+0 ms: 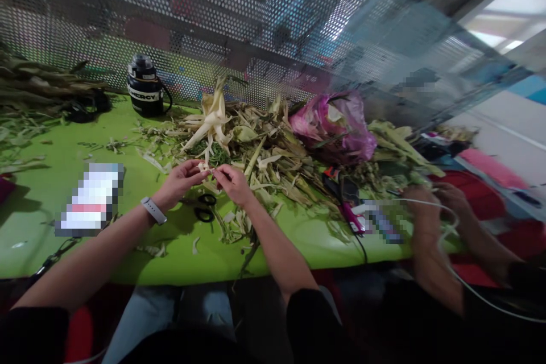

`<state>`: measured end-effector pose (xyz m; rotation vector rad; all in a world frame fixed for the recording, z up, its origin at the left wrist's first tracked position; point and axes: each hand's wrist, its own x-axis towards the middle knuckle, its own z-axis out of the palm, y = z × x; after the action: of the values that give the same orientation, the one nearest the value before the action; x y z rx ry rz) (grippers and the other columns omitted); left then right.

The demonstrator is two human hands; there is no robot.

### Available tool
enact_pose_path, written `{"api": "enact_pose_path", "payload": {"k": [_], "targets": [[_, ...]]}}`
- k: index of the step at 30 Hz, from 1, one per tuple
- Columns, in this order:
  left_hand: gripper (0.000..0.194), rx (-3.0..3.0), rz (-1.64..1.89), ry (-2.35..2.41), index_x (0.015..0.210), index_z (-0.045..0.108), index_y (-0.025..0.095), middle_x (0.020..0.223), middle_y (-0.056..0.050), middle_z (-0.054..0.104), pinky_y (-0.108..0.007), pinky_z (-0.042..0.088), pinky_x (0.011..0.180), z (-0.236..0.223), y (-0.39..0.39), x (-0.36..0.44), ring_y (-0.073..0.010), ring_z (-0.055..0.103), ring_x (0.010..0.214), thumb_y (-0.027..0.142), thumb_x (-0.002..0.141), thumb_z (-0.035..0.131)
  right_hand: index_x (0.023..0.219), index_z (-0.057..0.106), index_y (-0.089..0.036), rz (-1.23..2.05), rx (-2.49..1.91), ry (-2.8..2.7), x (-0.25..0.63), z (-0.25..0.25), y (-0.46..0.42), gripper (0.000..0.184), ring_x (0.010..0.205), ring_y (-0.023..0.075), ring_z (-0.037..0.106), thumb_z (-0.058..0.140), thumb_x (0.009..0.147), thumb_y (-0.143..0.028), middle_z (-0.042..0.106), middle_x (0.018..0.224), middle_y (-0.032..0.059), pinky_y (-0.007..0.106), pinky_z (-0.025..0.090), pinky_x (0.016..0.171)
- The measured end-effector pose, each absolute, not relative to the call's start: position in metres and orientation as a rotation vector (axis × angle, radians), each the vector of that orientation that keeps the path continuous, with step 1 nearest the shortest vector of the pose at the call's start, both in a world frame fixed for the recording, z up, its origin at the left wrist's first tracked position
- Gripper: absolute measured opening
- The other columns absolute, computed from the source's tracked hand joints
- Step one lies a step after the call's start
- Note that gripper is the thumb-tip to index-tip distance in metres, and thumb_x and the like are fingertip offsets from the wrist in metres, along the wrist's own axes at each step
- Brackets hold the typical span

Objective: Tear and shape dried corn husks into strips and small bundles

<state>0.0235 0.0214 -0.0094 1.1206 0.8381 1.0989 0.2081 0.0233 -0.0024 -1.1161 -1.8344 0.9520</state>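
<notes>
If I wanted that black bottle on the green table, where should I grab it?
Probably by its looped handle, reaching in from the right. The black bottle stands upright, and the loop juts out on that side, leaving a gap for fingers.

Black flask (147,107), white label (143,95), apparently reading "NERGY"

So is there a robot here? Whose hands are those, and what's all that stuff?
No robot, just a person's two bare hands. The picture comes from a camera worn on their head, looking forward and down. The left hand, wearing a white wristband, and the right hand pinch a small pale piece, too tiny to name. The shiny lime-green table holds dry, brownish-green leaves, black ring-shaped handles like scissors', a round black bottle and a crumpled pink plastic bag. Another person's hands are at right.
</notes>
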Motion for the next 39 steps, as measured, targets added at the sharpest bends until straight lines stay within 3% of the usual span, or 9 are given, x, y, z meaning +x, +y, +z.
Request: {"api": "enact_pose_path", "payload": {"k": [5, 9, 13, 22, 26, 33, 39], "targets": [[0.047, 1.089, 1.207, 0.875, 0.104, 0.062, 0.014, 0.091, -0.004, 0.071, -0.022, 0.049, 0.069, -0.004, 0.020, 0.026, -0.0104, 0.063, 0.077, 0.036, 0.067, 0.081, 0.076, 0.056, -0.018, 1.295, -1.133, -1.628, 0.204, -0.006, 0.025, 0.039, 0.050, 0.0105, 0.054, 0.054, 0.084, -0.057, 0.058, 0.056, -0.0027, 0.023, 0.042, 0.051], [0.052, 1.087, 1.258, 0.870, 0.110, 0.058, 0.014, 0.091, -0.004, 0.072, -0.024, 0.052, 0.072, -0.002, 0.019, 0.027, -0.0116, 0.065, 0.077, 0.036, 0.068, 0.081, 0.090, 0.061, -0.017, 1.560, -1.083, -1.588, 0.196, -0.010, 0.022, 0.041, 0.048, 0.0115, 0.057, 0.059, 0.080, -0.056, 0.065, 0.061, -0.0006, 0.024, 0.042, 0.048], [0.061, 1.144, 1.240, 0.827, 0.123, 0.054, 0.014, 0.081, -0.002, 0.070, -0.026, 0.053, 0.077, -0.002, 0.018, 0.028, -0.0117, 0.065, 0.075, 0.033, 0.071, 0.079, 0.099, 0.060, -0.018, 1.520, -1.027, -1.545, 0.189, -0.017, 0.020, 0.041, 0.047, 0.0109, 0.055, 0.062, 0.079, -0.053, 0.063, 0.061, -0.0023, 0.024, 0.043, 0.048], [0.072, 1.255, 1.163, 0.759, 0.143, 0.041, 0.015, 0.079, -0.002, 0.067, -0.025, 0.051, 0.066, -0.004, 0.012, 0.031, -0.0122, 0.062, 0.068, 0.037, 0.081, 0.070, 0.095, 0.052, -0.020, 1.486, -0.993, -1.627, 0.188, -0.020, 0.020, 0.040, 0.045, 0.0092, 0.047, 0.055, 0.083, -0.058, 0.052, 0.058, -0.0056, 0.025, 0.037, 0.047], [0.072, 1.267, 1.245, 0.803, 0.143, 0.044, 0.014, 0.071, 0.001, 0.062, -0.021, 0.045, 0.061, -0.002, 0.013, 0.029, -0.0094, 0.055, 0.063, 0.035, 0.079, 0.071, 0.086, 0.049, -0.021, 1.483, -0.930, -1.722, 0.189, -0.015, 0.017, 0.038, 0.048, 0.0094, 0.047, 0.053, 0.085, -0.059, 0.051, 0.058, -0.0056, 0.025, 0.038, 0.050], [0.067, 1.343, 1.297, 0.872, 0.138, 0.051, 0.017, 0.051, 0.009, 0.037, -0.019, 0.026, 0.044, 0.003, 0.019, 0.022, -0.0060, 0.032, 0.047, 0.033, 0.078, 0.073, 0.082, 0.048, -0.021, 1.594, -0.877, -1.800, 0.190, -0.007, 0.011, 0.036, 0.052, 0.0104, 0.051, 0.054, 0.086, -0.057, 0.054, 0.060, -0.0047, 0.025, 0.041, 0.055], [0.067, 1.345, 1.294, 0.900, 0.138, 0.050, 0.017, 0.066, 0.002, 0.058, -0.021, 0.037, 0.053, 0.003, 0.020, 0.022, -0.0087, 0.047, 0.057, 0.036, 0.078, 0.072, 0.082, 0.050, -0.021, 1.657, -0.829, -1.814, 0.193, -0.005, 0.011, 0.034, 0.054, 0.0108, 0.055, 0.054, 0.087, -0.054, 0.056, 0.060, -0.0044, 0.025, 0.043, 0.057]]}}
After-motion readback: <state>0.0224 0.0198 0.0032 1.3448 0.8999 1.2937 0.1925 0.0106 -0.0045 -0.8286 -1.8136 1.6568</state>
